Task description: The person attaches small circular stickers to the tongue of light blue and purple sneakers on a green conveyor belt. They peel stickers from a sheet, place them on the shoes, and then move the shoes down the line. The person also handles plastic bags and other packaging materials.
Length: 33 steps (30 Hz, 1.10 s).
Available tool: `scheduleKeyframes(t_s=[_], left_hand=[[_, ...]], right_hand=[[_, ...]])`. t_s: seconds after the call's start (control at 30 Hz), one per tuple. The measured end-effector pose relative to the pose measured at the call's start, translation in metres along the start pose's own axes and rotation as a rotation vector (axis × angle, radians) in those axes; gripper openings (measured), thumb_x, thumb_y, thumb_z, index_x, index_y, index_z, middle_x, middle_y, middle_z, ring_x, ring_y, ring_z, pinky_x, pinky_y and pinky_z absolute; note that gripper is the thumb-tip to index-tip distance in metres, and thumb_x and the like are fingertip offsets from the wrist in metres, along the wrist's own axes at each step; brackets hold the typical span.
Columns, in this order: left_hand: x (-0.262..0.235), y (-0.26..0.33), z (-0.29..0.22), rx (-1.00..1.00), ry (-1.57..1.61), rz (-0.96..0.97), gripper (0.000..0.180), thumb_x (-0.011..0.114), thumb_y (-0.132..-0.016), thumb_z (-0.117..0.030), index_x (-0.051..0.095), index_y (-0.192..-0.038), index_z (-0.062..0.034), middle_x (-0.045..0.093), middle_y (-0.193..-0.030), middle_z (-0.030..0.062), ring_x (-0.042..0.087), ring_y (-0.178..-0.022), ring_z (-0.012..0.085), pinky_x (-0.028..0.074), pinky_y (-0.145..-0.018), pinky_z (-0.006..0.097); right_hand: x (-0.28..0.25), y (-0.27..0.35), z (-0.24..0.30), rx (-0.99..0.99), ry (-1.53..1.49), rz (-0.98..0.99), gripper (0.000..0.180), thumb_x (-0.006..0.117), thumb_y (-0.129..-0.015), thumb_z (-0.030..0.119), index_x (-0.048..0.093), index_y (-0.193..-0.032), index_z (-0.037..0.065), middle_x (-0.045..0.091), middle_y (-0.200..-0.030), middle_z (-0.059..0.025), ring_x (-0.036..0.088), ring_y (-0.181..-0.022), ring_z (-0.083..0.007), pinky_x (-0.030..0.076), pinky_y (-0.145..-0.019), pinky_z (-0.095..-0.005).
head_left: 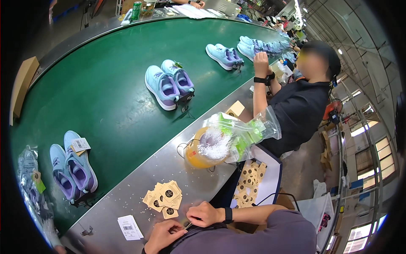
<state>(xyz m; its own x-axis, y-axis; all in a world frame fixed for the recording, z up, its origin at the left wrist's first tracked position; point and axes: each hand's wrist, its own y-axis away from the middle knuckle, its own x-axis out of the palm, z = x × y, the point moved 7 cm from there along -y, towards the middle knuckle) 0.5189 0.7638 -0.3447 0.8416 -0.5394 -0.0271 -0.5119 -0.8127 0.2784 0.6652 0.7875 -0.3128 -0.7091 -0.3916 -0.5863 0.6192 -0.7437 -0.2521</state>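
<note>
My left hand and my right hand are close together at the metal table's near edge, fingers drawn in. Between them is something thin and dark, too small to name, and I cannot tell which hand holds it. Just beyond my hands lies a loose pile of tan card hang tags with black round marks. To the left of it sits a small stack of white barcode labels. On the green conveyor belt, a pair of light blue and purple shoes at the left carries a tan tag and a white label.
More shoes stand farther along the belt. A yellow tub of white plastic fasteners, with plastic bags, stands on the metal table. A box of tan tags is at right. A co-worker in black works beyond it.
</note>
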Motion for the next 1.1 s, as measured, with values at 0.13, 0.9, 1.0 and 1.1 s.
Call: scheduleKeyframes(t_s=[0.13,0.9,1.0,1.1], left_hand=[[-0.002,-0.003,-0.002,0.001,0.002,0.016,0.024,0.079,-0.072,-0.012,0.065,-0.084,0.0028,0.066,-0.073,0.0061,0.062,-0.062,0.0089,0.051,-0.059,0.021],[-0.010,-0.013,-0.021,-0.027,0.049,0.054,0.019,0.073,-0.075,-0.011,0.063,-0.086,0.0017,0.065,-0.074,0.0102,0.062,-0.063,0.0159,0.050,-0.059,0.026],[-0.010,-0.013,-0.021,-0.029,0.057,0.071,0.020,0.073,-0.075,-0.011,0.063,-0.087,0.0016,0.065,-0.075,0.0104,0.062,-0.064,0.0156,0.050,-0.059,0.026],[-0.009,-0.014,-0.020,-0.030,0.062,0.073,0.020,0.073,-0.075,-0.011,0.063,-0.087,0.0018,0.066,-0.075,0.0105,0.063,-0.064,0.0153,0.050,-0.059,0.026]], right_hand=[[0.003,0.001,-0.003,-0.014,0.007,0.024,0.008,0.061,-0.073,0.003,0.055,-0.077,0.006,0.052,-0.064,-0.0066,0.052,-0.046,-0.0248,0.042,-0.042,-0.0331],[0.005,0.002,-0.015,0.006,0.031,0.054,0.008,0.062,-0.073,0.004,0.055,-0.078,0.005,0.051,-0.067,-0.0057,0.051,-0.048,-0.0237,0.041,-0.042,-0.0324],[0.006,0.002,-0.015,-0.008,0.039,0.057,0.008,0.062,-0.073,0.005,0.055,-0.078,0.005,0.051,-0.067,-0.0058,0.051,-0.048,-0.0235,0.041,-0.042,-0.0323],[0.006,0.002,-0.015,-0.015,0.042,0.060,0.008,0.062,-0.073,0.005,0.055,-0.078,0.005,0.051,-0.067,-0.0058,0.051,-0.049,-0.0232,0.041,-0.042,-0.0321]])
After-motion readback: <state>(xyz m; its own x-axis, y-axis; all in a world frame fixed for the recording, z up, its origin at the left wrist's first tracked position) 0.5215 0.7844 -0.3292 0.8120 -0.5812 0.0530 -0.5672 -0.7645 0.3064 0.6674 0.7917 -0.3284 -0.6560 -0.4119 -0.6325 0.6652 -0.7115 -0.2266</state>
